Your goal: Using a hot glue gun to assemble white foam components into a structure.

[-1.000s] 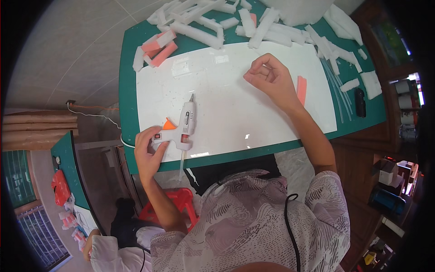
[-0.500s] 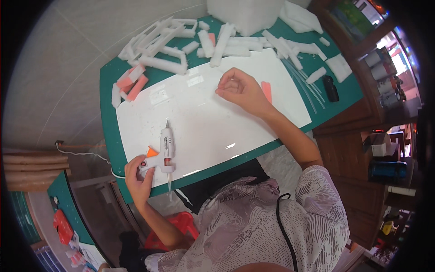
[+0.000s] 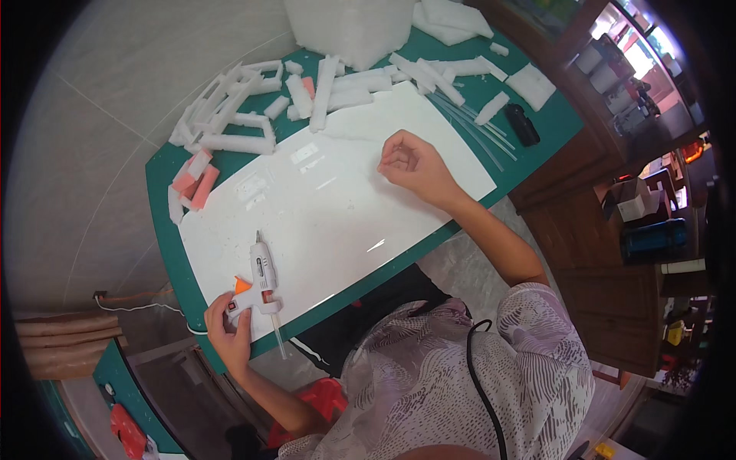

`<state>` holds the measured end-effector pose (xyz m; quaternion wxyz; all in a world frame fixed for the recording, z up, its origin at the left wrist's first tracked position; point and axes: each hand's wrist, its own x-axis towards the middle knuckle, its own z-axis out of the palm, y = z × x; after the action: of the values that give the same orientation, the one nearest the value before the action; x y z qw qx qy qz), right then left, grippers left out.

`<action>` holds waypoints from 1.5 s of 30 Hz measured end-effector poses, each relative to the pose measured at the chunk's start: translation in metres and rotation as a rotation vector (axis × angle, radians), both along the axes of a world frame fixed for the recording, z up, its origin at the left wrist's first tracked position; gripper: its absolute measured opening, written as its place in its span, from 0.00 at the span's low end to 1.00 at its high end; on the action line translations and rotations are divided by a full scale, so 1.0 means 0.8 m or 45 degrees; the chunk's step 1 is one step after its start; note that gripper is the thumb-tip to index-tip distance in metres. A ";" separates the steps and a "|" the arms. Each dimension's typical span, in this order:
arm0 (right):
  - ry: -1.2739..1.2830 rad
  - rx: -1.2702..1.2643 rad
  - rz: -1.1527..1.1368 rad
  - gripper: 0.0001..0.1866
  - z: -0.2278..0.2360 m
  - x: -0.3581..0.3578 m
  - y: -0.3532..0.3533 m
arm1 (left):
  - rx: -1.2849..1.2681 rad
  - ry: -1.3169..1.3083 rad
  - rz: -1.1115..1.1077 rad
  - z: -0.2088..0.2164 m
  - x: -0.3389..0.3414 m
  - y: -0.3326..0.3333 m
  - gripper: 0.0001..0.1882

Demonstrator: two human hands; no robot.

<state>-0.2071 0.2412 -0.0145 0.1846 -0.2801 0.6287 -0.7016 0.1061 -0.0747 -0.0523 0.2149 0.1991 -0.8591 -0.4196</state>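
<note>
the left hand gripped the glue gun by its handle at the near edge of the white board. the right hand rested loosely curled on the board's far side, fingers pinched narrow.

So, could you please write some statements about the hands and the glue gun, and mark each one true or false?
1. The left hand holds the white glue gun by its handle. True.
2. The glue gun's nozzle points toward the person. False: it points away, across the white board.
3. The right hand rests on the white board, fingers curled. True.
4. The right hand holds the black object. False: that object lies apart on the green mat.
5. White foam strips lie piled at the far side of the mat. True.
</note>
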 end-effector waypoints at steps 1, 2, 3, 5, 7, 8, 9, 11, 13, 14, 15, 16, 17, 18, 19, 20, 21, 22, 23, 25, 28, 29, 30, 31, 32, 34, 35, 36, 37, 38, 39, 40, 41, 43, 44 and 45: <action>0.004 -0.006 -0.027 0.11 0.003 0.000 0.002 | 0.012 0.009 0.000 -0.001 0.000 0.000 0.23; 0.007 -0.011 -0.051 0.12 0.006 0.001 0.004 | 0.010 0.006 0.008 -0.003 -0.001 -0.001 0.23; 0.002 -0.012 -0.041 0.12 0.008 0.002 0.005 | 0.015 0.017 -0.004 -0.004 -0.001 -0.001 0.22; 0.006 -0.104 -0.054 0.12 0.011 0.003 0.006 | 0.017 0.020 -0.005 -0.004 -0.003 -0.001 0.22; 0.046 -0.087 -0.084 0.12 0.023 0.009 0.006 | 0.016 0.028 -0.007 -0.003 -0.004 -0.002 0.22; 0.095 -0.069 -0.124 0.13 0.030 0.013 0.007 | 0.017 0.020 0.000 -0.002 -0.004 -0.001 0.22; 0.086 -0.068 -0.117 0.13 0.035 0.018 0.005 | 0.024 0.014 0.007 0.000 -0.003 0.000 0.22; 0.167 -0.203 -0.139 0.13 0.045 0.027 0.000 | 0.028 0.007 0.017 0.001 -0.005 0.000 0.22; 0.173 -0.209 -0.141 0.13 0.058 0.037 -0.001 | 0.024 0.040 0.008 -0.001 -0.005 0.000 0.22; 0.184 -0.215 -0.149 0.13 0.064 0.043 -0.001 | 0.024 0.035 0.013 -0.002 -0.004 -0.001 0.22; 0.179 -0.215 -0.144 0.13 0.071 0.048 0.000 | 0.012 0.039 0.003 -0.003 -0.004 -0.002 0.22; 0.140 -0.237 -0.134 0.13 0.078 0.054 0.000 | 0.000 0.043 -0.007 -0.003 -0.004 -0.002 0.22; 0.101 -0.260 -0.123 0.13 0.083 0.058 0.001 | 0.000 0.038 -0.001 -0.003 -0.004 -0.002 0.22; 0.095 -0.259 -0.118 0.13 0.085 0.060 0.001 | -0.012 0.019 -0.002 -0.001 -0.004 -0.001 0.23; 0.095 -0.294 -0.096 0.13 0.086 0.062 0.001 | -0.024 0.000 -0.003 0.000 -0.004 0.000 0.23; 0.093 -0.328 -0.075 0.13 0.088 0.064 0.001 | -0.022 -0.006 0.001 0.000 -0.004 0.000 0.23; 0.087 -0.326 -0.072 0.13 0.089 0.065 0.000 | -0.015 0.009 0.001 0.000 -0.004 0.000 0.23; 0.053 -0.342 -0.057 0.14 0.090 0.066 0.000 | -0.008 0.024 0.000 -0.001 -0.004 0.000 0.23; 0.019 -0.359 -0.042 0.14 0.091 0.067 -0.001 | -0.006 0.017 0.005 -0.001 -0.004 0.000 0.23; 0.007 -0.375 -0.028 0.14 0.090 0.068 -0.003 | 0.020 0.045 -0.007 -0.003 -0.003 -0.001 0.23; -0.017 -0.418 -0.007 0.14 0.090 0.070 -0.006 | 0.008 0.005 0.006 0.000 -0.003 0.000 0.22; -0.030 -0.444 0.000 0.15 0.090 0.071 -0.006 | 0.009 0.001 0.008 -0.001 -0.003 0.000 0.22; -0.035 -0.443 0.000 0.15 0.090 0.071 -0.006 | 0.008 0.016 0.002 -0.002 -0.004 -0.001 0.22; -0.014 -0.465 0.016 0.15 0.089 0.071 -0.006 | 0.007 0.030 -0.005 -0.002 -0.004 -0.001 0.22; 0.007 -0.488 0.032 0.15 0.089 0.071 -0.006 | 0.007 0.026 -0.005 -0.002 -0.004 -0.001 0.22; 0.031 -0.496 0.029 0.15 0.089 0.071 -0.005 | 0.019 0.017 0.007 -0.001 -0.004 0.000 0.22; 0.059 -0.503 0.027 0.15 0.088 0.072 -0.005 | 0.019 0.014 0.007 0.000 -0.003 0.000 0.22; 0.056 -0.504 0.026 0.15 0.088 0.072 -0.005 | 0.014 0.006 0.009 0.000 -0.003 0.000 0.22; 0.098 -0.495 0.017 0.15 0.088 0.073 -0.005 | 0.011 -0.001 0.010 0.000 -0.003 0.000 0.22; 0.141 -0.485 0.008 0.16 0.088 0.075 -0.004 | 0.014 -0.004 0.009 0.001 -0.004 0.001 0.22; 0.139 -0.482 0.006 0.16 0.088 0.076 -0.003 | 0.004 0.008 0.020 0.002 -0.005 0.001 0.22; 0.250 -0.450 -0.024 0.16 0.089 0.077 -0.002 | -0.009 0.019 0.033 0.002 -0.006 0.002 0.22; 0.361 -0.417 -0.054 0.16 0.088 0.078 -0.001 | -0.008 0.015 0.033 0.003 -0.007 0.003 0.22; 0.418 -0.410 -0.067 0.17 0.086 0.079 0.000 | 0.001 0.035 0.028 0.003 -0.008 0.003 0.22; 0.479 -0.404 -0.080 0.18 0.085 0.080 0.001 | 0.002 0.032 0.029 0.003 -0.007 0.003 0.22; 0.475 -0.403 -0.080 0.18 0.084 0.080 0.000 | 0.000 0.025 0.034 0.003 -0.007 0.003 0.22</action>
<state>-0.1429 0.2409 0.0525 -0.0027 -0.4106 0.5424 -0.7329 0.1009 -0.0720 -0.0499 0.2290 0.2066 -0.8542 -0.4186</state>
